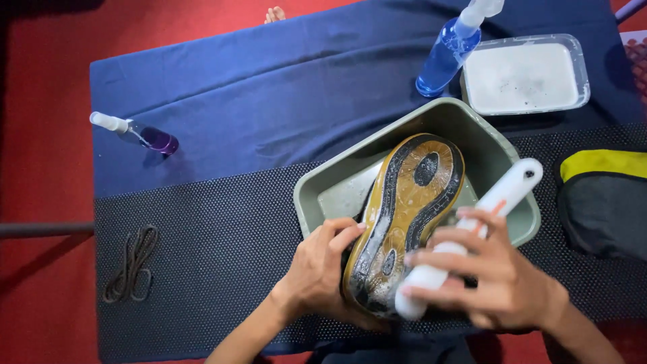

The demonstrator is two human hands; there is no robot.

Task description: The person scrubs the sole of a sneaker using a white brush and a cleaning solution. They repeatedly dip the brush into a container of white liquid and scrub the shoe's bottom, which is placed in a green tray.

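Fingers [441, 259] of the right hand [495, 280] wrap one white brush [502, 195]; left hand [320, 269] fingers clamp one shoe [408, 209], sole up and soapy, over one green basin [495, 145] near the tabletop's front edge. Two spray bottles, blue [448, 50] and purple [138, 133], one foamy tray [522, 74], one coiled lace [131, 263] lie farther out.

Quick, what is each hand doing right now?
Left hand: closed around the shoe, sole up over the green basin.
Right hand: closed around the white brush, held against the sole.
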